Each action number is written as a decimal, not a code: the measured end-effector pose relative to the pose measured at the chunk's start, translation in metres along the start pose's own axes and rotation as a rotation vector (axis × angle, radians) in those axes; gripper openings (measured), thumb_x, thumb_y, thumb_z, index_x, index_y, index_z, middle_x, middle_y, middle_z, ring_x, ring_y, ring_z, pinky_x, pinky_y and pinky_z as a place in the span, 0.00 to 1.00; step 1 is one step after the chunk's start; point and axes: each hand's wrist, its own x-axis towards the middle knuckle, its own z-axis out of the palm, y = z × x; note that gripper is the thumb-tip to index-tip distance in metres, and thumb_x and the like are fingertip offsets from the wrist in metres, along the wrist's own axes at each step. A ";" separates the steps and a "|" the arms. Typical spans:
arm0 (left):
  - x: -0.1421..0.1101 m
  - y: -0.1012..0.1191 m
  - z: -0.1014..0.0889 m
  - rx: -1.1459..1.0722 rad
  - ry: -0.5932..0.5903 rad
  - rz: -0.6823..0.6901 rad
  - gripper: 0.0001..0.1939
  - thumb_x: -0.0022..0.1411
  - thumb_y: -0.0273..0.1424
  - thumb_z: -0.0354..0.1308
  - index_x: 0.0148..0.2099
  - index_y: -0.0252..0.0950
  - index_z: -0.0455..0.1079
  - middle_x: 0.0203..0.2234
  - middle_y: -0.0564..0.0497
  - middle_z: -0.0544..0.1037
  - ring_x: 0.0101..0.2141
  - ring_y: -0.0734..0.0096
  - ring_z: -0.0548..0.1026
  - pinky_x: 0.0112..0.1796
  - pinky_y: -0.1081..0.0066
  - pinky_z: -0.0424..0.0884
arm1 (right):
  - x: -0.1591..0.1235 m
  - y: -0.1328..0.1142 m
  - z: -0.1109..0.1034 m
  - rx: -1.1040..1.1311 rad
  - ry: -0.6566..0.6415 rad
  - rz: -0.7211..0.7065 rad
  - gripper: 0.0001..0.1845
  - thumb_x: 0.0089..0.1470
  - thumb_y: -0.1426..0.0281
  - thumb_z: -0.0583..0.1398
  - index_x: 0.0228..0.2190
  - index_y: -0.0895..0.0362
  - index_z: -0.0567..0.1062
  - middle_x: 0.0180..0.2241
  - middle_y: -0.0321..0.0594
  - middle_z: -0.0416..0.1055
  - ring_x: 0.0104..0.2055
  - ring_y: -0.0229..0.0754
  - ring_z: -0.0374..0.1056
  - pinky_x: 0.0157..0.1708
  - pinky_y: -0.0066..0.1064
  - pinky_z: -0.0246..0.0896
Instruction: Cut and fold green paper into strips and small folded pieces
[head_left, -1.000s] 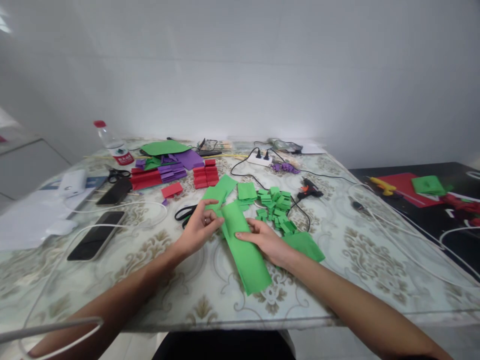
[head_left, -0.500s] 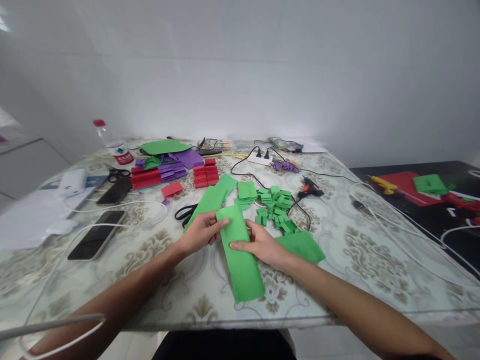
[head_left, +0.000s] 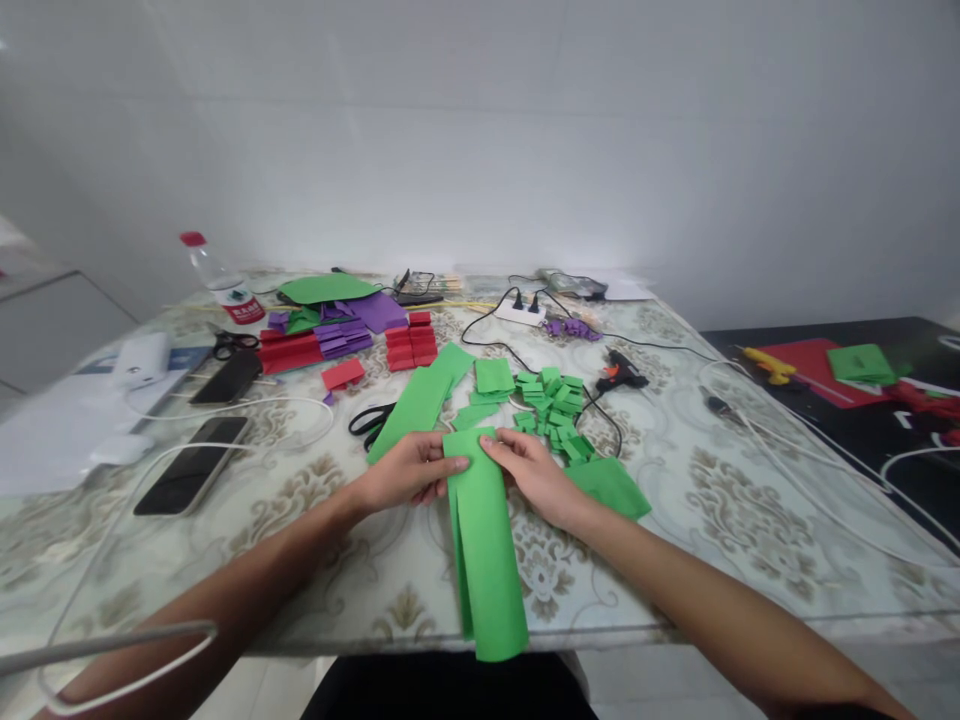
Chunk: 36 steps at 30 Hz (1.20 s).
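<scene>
Between both hands hangs a long folded strip of green paper [head_left: 487,560], its lower end reaching over the table's front edge. My left hand [head_left: 409,470] pinches its upper left corner with the thumb on top. My right hand [head_left: 536,475] grips the upper right side, thumb pressed near the top edge. Just beyond lie more green strips [head_left: 416,405] over black-handled scissors [head_left: 369,425], whose blades are hidden. A stack of green squares [head_left: 493,377] and a pile of small folded green pieces [head_left: 553,405] are past my right hand. Another green piece [head_left: 611,488] lies beside my right wrist.
Red folded stacks [head_left: 411,343], purple folded paper [head_left: 343,338] and a bottle [head_left: 234,295] stand at the back left. Two phones [head_left: 193,466] lie left. A glue gun [head_left: 621,372], a power strip [head_left: 520,312] and cables are on the right, near a black side table [head_left: 817,440].
My left hand has closed on the green strip's top corner. My right hand has shifted up to the top edge, and the strip has turned more upright and come closer to me.
</scene>
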 end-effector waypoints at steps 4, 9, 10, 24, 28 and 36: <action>0.000 0.002 0.000 -0.009 -0.008 -0.002 0.22 0.59 0.49 0.68 0.34 0.34 0.71 0.16 0.57 0.73 0.12 0.79 0.65 0.13 0.79 0.57 | 0.000 0.002 -0.001 -0.020 0.028 -0.027 0.27 0.47 0.47 0.71 0.23 0.54 0.68 0.20 0.29 0.62 0.22 0.36 0.58 0.23 0.29 0.55; 0.001 0.002 0.004 -0.033 -0.035 -0.010 0.23 0.58 0.50 0.68 0.35 0.34 0.71 0.16 0.56 0.73 0.12 0.79 0.66 0.14 0.77 0.60 | -0.002 -0.001 0.000 -0.024 0.024 -0.041 0.24 0.44 0.52 0.73 0.25 0.54 0.71 0.21 0.30 0.67 0.23 0.37 0.62 0.25 0.30 0.59; 0.001 0.001 0.005 -0.037 -0.043 -0.011 0.23 0.58 0.50 0.68 0.35 0.34 0.72 0.16 0.56 0.73 0.13 0.78 0.66 0.15 0.77 0.61 | -0.002 -0.002 0.000 -0.023 0.014 -0.038 0.22 0.44 0.52 0.74 0.28 0.55 0.74 0.24 0.32 0.71 0.25 0.38 0.66 0.28 0.31 0.62; 0.003 -0.005 0.005 -0.029 -0.011 0.004 0.23 0.57 0.47 0.70 0.28 0.34 0.69 0.16 0.52 0.76 0.14 0.77 0.69 0.16 0.77 0.64 | -0.002 -0.002 -0.002 -0.033 0.027 -0.039 0.24 0.41 0.58 0.76 0.37 0.57 0.79 0.34 0.40 0.81 0.33 0.45 0.75 0.35 0.36 0.71; 0.003 -0.004 0.006 -0.048 -0.027 0.011 0.22 0.57 0.47 0.70 0.28 0.34 0.70 0.17 0.52 0.76 0.15 0.76 0.70 0.17 0.77 0.66 | -0.001 -0.002 -0.003 -0.044 0.043 -0.019 0.26 0.40 0.57 0.76 0.38 0.57 0.79 0.32 0.39 0.80 0.33 0.45 0.75 0.33 0.35 0.70; 0.003 -0.004 0.006 -0.081 -0.060 -0.003 0.22 0.56 0.47 0.71 0.30 0.32 0.71 0.18 0.52 0.77 0.17 0.75 0.73 0.19 0.77 0.70 | -0.001 -0.003 -0.003 -0.082 0.049 -0.010 0.25 0.39 0.58 0.76 0.37 0.56 0.78 0.29 0.36 0.78 0.29 0.40 0.71 0.29 0.30 0.66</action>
